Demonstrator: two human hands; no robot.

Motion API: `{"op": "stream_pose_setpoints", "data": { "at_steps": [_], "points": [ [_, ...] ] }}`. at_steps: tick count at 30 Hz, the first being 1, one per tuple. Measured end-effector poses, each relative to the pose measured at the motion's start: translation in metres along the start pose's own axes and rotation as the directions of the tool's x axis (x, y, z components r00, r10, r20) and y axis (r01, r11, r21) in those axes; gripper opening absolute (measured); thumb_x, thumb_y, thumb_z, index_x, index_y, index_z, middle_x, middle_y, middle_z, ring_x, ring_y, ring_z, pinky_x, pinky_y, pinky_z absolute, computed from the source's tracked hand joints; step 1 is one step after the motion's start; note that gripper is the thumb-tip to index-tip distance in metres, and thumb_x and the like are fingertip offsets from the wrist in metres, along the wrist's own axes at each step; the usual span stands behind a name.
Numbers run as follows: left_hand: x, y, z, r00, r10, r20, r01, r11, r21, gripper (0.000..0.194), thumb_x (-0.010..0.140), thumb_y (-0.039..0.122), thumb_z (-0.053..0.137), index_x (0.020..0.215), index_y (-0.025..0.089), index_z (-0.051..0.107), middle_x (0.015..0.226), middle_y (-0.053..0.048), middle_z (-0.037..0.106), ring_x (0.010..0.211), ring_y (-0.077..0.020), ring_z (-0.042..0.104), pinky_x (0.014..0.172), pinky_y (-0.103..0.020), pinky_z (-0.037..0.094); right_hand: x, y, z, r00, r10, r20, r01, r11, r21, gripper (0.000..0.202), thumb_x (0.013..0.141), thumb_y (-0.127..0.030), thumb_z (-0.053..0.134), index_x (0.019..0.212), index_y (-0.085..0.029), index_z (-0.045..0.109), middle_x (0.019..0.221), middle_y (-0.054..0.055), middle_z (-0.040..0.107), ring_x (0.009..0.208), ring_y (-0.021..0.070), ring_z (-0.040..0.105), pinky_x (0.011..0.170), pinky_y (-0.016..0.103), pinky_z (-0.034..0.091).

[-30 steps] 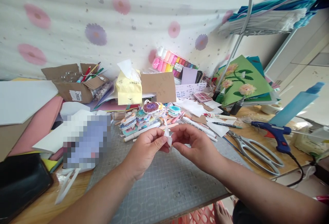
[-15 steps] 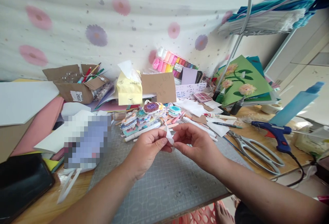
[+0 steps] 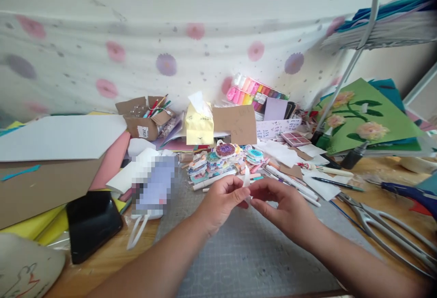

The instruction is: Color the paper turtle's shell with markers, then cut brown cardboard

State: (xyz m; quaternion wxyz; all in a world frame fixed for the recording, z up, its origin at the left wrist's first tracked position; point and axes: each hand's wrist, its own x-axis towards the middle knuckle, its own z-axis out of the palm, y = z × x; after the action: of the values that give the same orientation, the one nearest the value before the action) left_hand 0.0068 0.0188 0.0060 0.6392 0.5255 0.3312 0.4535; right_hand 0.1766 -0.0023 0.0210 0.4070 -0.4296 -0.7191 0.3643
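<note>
A small white paper piece [image 3: 246,177] stands up between the fingertips of both hands, above the grey cutting mat [image 3: 235,248]. My left hand [image 3: 221,202] pinches it between thumb and fingers. From the right, my right hand [image 3: 283,200] has its thumb and curled fingertips at the lower edge of the same piece; its grip there is partly hidden. Just behind the hands lies a pile of paper cutouts [image 3: 208,163], with white markers [image 3: 293,183] beside it.
Large scissors [image 3: 378,225] and a blue glue gun [image 3: 403,191] lie at the right. A yellow tissue pack [image 3: 200,127] and cardboard box [image 3: 141,125] stand behind. Coloured sheets [image 3: 112,156], a black object [image 3: 94,225] and a white rounded object [image 3: 27,266] are on the left.
The camera view has swung left, so everything sits further right in the picture. Both hands still meet at the white paper piece, which now shows narrower between the fingers.
</note>
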Motion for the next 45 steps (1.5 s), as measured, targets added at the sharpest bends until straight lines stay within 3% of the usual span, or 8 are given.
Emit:
{"op": "stream_pose_setpoints", "data": {
  "at_steps": [13,17,24,27,31,35,40,45],
  "points": [
    [0.0,0.004,-0.005,0.997,-0.071,-0.003,0.07,0.995,-0.073,0.014,0.065,0.026,0.068,0.071,0.015,0.062,0.069,0.001,0.059,0.067,-0.013,0.055,0.066,-0.025,0.046,0.017,0.017,-0.024,0.976,0.18,-0.121,-0.152,0.966,0.21,0.025,0.08,-0.038,0.069,0.096,-0.018,0.066,0.101,0.009,0.068,0.095,0.0247,0.06,0.086,0.041,0.045],
    [0.001,0.006,-0.008,0.989,-0.124,0.078,0.131,0.987,-0.089,0.016,0.064,0.028,0.067,0.068,0.016,0.057,0.065,0.002,0.057,0.062,-0.0112,0.052,0.063,-0.023,0.045,0.018,0.018,-0.031,0.972,0.232,0.037,-0.23,0.907,0.354,0.04,0.084,-0.047,0.06,0.113,-0.02,0.058,0.116,0.011,0.064,0.102,0.025,0.061,0.08,0.039,0.051],
    [0.001,0.003,-0.014,0.949,-0.256,0.183,0.253,0.967,0.038,0.031,0.072,0.039,0.065,0.092,0.019,0.054,0.068,0.001,0.059,0.056,-0.0146,0.053,0.049,-0.025,0.044,0.003,0.025,-0.014,0.931,0.333,0.149,-0.364,0.871,0.33,0.043,0.068,-0.021,0.069,0.108,-0.019,0.054,0.065,-0.006,0.052,0.056,0.0112,0.053,0.053,0.022,0.042],
    [-0.002,-0.001,-0.013,0.934,-0.291,0.206,0.206,0.912,0.354,0.032,0.071,0.026,0.065,0.099,0.023,0.05,0.063,0.007,0.052,0.052,-0.0121,0.047,0.048,-0.02,0.034,-0.014,0.029,-0.007,0.916,0.372,0.153,-0.399,0.888,0.23,0.042,0.066,-0.008,0.063,0.107,-0.02,0.057,0.063,-0.008,0.049,0.052,0.0101,0.05,0.048,0.02,0.038],
    [-0.005,-0.005,-0.011,0.945,-0.195,0.261,-0.112,0.557,0.823,0.02,0.074,0.016,0.057,0.093,0.025,0.057,0.064,0.006,0.056,0.06,-0.0151,0.05,0.055,-0.023,0.029,-0.037,0.021,-0.012,0.904,0.331,0.272,-0.315,0.944,-0.099,0.057,0.067,-0.005,0.061,0.121,-0.025,0.06,0.061,-0.008,0.054,0.049,0.0116,0.053,0.048,0.021,0.037],
    [0.0,-0.006,-0.012,0.951,-0.176,0.253,-0.15,0.453,0.879,0.015,0.076,0.023,0.061,0.091,0.025,0.062,0.066,0.004,0.062,0.062,-0.0183,0.055,0.058,-0.025,0.029,-0.041,0.011,-0.04,0.908,0.294,0.3,-0.15,0.894,-0.423,0.047,0.077,-0.018,0.064,0.123,-0.023,0.063,0.067,-0.002,0.066,0.058,0.0152,0.059,0.056,0.024,0.041],
    [0.004,-0.007,-0.018,0.964,-0.13,0.231,-0.169,0.373,0.912,0.019,0.082,0.023,0.055,0.097,0.027,0.066,0.082,-0.001,0.068,0.075,-0.021,0.061,0.066,-0.025,0.035,-0.029,0.022,-0.107,0.948,0.317,0.031,-0.223,0.732,-0.644,0.02,0.084,-0.028,0.06,0.1,-0.021,0.071,0.067,0.0,0.066,0.057,0.0158,0.056,0.053,0.025,0.037],
    [0.002,-0.013,-0.017,0.969,-0.185,0.161,-0.042,0.524,0.851,0.026,0.071,0.024,0.07,0.096,0.028,0.07,0.07,0.003,0.063,0.063,-0.0173,0.057,0.058,-0.023,0.037,-0.033,0.035,-0.151,0.949,0.309,-0.069,-0.272,0.686,-0.675,0.018,0.084,-0.029,0.06,0.096,-0.021,0.07,0.067,0.001,0.066,0.061,0.0178,0.059,0.057,0.028,0.04]
  ]
}}
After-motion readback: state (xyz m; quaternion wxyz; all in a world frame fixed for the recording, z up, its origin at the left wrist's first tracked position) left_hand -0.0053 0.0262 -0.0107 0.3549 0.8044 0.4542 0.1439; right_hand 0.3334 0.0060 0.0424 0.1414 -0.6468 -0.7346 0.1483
